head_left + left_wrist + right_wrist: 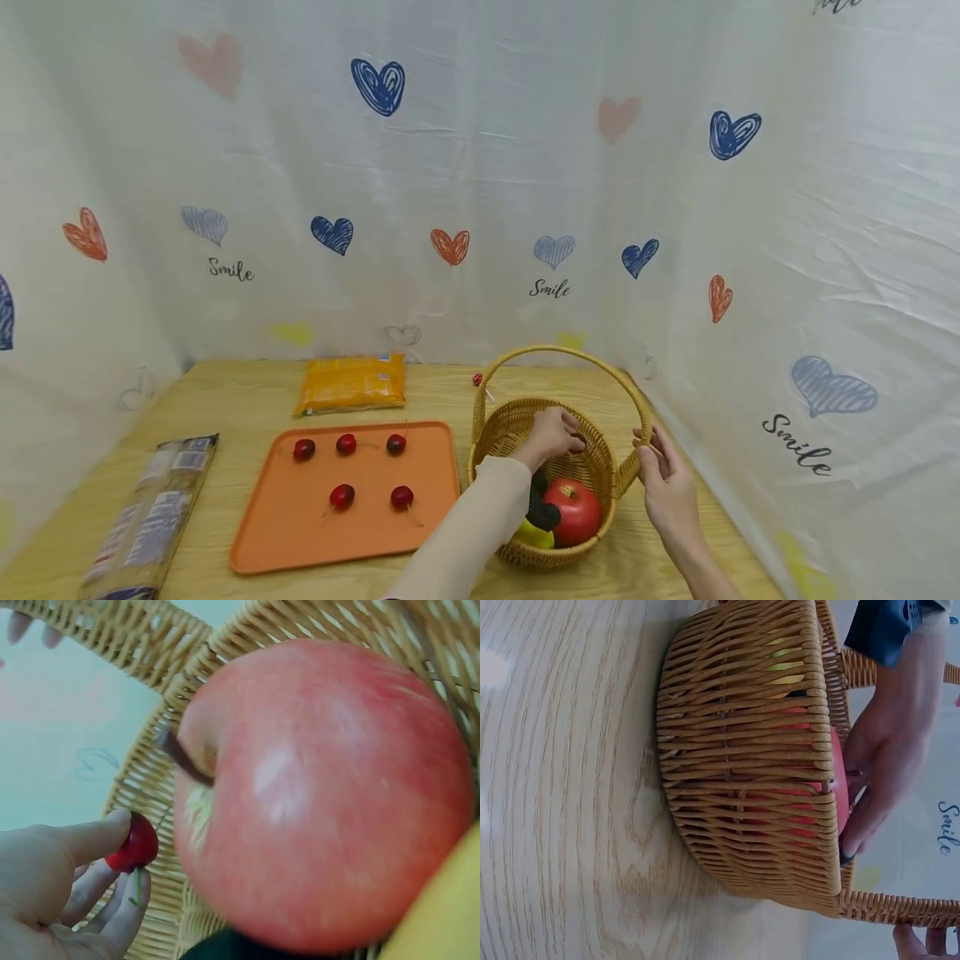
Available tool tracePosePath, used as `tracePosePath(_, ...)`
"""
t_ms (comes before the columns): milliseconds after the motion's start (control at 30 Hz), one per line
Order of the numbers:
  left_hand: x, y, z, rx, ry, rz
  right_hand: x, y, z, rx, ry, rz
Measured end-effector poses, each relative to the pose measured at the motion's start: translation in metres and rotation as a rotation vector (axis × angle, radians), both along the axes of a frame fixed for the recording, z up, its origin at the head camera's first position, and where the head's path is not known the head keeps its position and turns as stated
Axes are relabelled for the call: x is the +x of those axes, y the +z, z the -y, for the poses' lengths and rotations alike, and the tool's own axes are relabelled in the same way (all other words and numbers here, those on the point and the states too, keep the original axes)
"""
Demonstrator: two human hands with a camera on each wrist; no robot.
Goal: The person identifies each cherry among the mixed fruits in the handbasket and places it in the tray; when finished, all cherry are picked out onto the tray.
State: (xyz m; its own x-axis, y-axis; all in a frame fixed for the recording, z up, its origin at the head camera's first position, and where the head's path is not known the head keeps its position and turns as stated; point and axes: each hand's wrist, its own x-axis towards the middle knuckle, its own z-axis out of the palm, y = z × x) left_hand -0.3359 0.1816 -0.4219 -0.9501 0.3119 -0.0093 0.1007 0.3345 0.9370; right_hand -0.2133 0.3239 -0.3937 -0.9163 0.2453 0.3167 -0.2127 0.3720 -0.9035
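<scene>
A wicker basket (540, 560) with a tall handle (562, 350) stands at the right of the table. My left hand (553, 433) reaches into it and pinches a dark red cherry (141, 841) with a green stem between thumb and fingers. Beside that hand, in the left wrist view, a large red apple (322, 795) fills the basket. A yellow fruit (534, 535) lies next to the apple, partly hidden under the dark wrist strap. My right hand (670, 492) grips the lower right part of the handle, thumb in front and fingers behind.
Left of the basket is an orange tray (300, 542) bearing several cherries (342, 497). An orange packet (352, 383) lies behind it, and a clear-and-white packet (153, 517) at the far left. A small red lollipop (477, 379) lies behind the basket. Heart-printed curtains (465, 167) surround the table.
</scene>
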Motion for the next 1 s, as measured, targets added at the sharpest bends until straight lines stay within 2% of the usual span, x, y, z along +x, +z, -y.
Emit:
tracePosePath(133,0.003,0.004,0.015,0.0,-0.017,-0.048,-0.001,0.0,-0.001,0.001,-0.001,0.015)
tracePosePath(267,0.012,0.011,0.034,0.006,-0.059,-0.087,-0.001,0.001,-0.001,0.01,-0.01,0.048)
tracePosePath(567,0.024,0.016,0.059,0.01,-0.067,-0.098,0.001,0.002,-0.002,0.043,-0.015,0.069)
tracePosePath(667,0.03,0.02,0.065,0.016,-0.101,-0.099,0.0,0.002,0.0,0.04,-0.011,0.075)
tracePosePath(833,0.043,0.027,0.076,-0.002,-0.174,-0.143,0.0,0.003,0.002,0.03,0.0,0.068)
tracePosePath(1000,0.06,0.032,0.104,0.012,-0.23,-0.173,0.003,0.005,0.002,0.021,-0.003,0.082)
